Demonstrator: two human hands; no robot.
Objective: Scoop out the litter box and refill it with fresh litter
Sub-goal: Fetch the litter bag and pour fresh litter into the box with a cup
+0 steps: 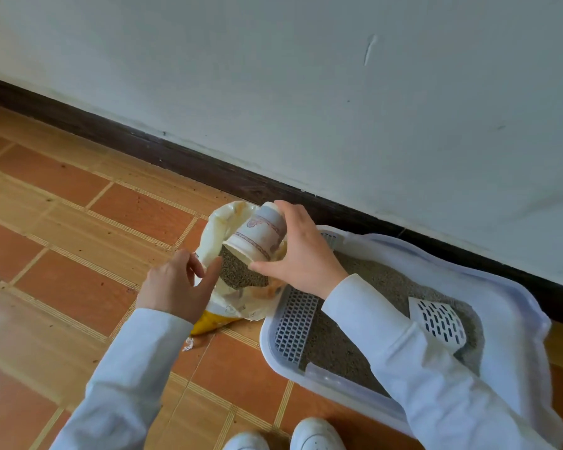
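Right hand (301,251) grips the paper cup (257,233) tipped mouth-down into the litter bag (231,287) (left hand (176,284) pinches its rim); the litter box (501,287) lies right.

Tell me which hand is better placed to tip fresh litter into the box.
The right hand: it already grips the paper cup, beside the litter box. The left hand holds the bag open.

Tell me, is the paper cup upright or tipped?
Tipped: the paper cup lies slanted in the right hand, mouth facing down into the litter bag.
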